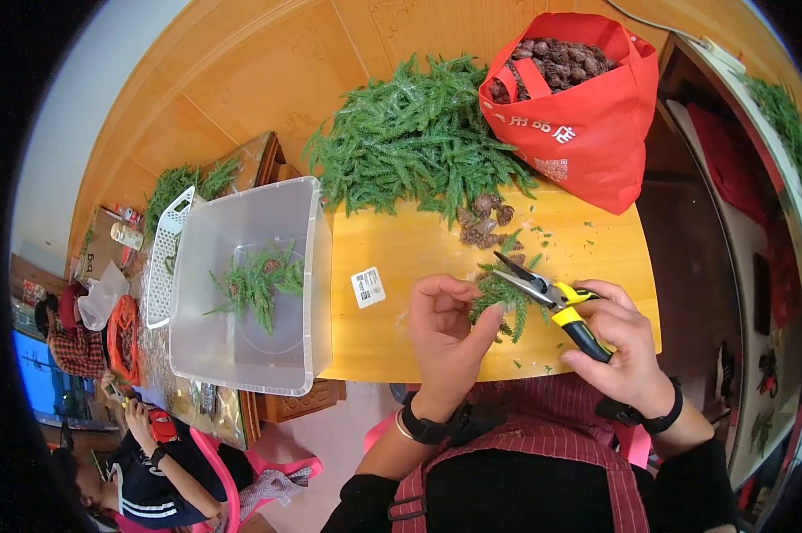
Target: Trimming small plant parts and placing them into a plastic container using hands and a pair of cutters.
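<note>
My right hand (623, 342) is wrapped round a pair of pliers (584, 338) with yellow and black handles. Their jaws look parted and point up to the left, over a green fir-like sprig (513, 318). Thumb and fingers of my left hand (450, 333) pinch that sprig at its left side, low over the yellow table (383, 346). Whether the jaws touch a stem or wire is too small to tell. Just beyond the sprig lies a small group of brown pine cones (481, 226), with green clippings scattered around.
A large heap of green sprigs (410, 133) covers the table's back, beside a red bag (587, 142) of pine cones. At left a clear plastic bin (321, 293) holds sprigs with cones (257, 284). A white label (367, 287) lies between. Another person (166, 480) sits at far left.
</note>
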A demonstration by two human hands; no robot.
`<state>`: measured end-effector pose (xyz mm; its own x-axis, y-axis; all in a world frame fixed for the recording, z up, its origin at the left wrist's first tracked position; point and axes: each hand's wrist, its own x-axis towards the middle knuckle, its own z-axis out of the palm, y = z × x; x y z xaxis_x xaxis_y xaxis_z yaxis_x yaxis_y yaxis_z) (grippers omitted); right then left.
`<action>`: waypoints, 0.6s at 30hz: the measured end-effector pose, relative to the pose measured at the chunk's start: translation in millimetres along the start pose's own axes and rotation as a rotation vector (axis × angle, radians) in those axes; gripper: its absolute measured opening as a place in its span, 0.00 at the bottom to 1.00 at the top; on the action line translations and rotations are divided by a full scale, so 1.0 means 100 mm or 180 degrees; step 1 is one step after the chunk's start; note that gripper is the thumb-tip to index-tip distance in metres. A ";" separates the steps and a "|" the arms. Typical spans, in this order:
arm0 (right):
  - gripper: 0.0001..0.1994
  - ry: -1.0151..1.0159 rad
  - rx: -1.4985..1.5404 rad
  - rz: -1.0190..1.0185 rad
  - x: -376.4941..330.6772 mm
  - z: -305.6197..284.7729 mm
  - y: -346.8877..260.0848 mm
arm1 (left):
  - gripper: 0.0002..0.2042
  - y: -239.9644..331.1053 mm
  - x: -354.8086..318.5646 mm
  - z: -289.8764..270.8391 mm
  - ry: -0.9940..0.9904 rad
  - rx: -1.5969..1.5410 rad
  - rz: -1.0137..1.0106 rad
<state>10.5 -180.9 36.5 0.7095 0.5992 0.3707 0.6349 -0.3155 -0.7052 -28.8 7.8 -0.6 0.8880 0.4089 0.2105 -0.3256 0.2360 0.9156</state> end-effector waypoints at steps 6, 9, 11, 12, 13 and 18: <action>0.11 0.0095 -0.0112 -0.0048 0.02 0.07 0.00 | 0.20 -0.02 0.01 0.00 0.0184 -0.0366 -0.0169; 0.11 0.0073 0.0010 0.0004 0.00 0.08 0.01 | 0.20 -0.02 -0.01 -0.01 0.0190 -0.0328 -0.0127; 0.12 0.0105 0.0101 0.0097 0.00 0.12 0.02 | 0.20 -0.03 -0.02 -0.01 0.0201 -0.0320 -0.0067; 0.13 0.0124 0.0194 0.0198 0.00 0.13 0.03 | 0.20 -0.03 -0.02 -0.01 0.0223 -0.0314 -0.0017; 0.13 0.0132 0.0199 0.0193 0.00 0.13 0.03 | 0.20 -0.02 -0.02 -0.01 0.0218 -0.0308 -0.0011; 0.13 0.0251 -0.0194 -0.0071 0.01 0.16 0.01 | 0.21 -0.02 -0.03 -0.02 0.0247 -0.0244 -0.0039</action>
<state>6.7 -168.8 25.8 0.7154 0.5475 0.4341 0.6665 -0.3483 -0.6591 -31.5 7.3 -3.7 0.8653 0.4718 0.1695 -0.3414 0.3070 0.8884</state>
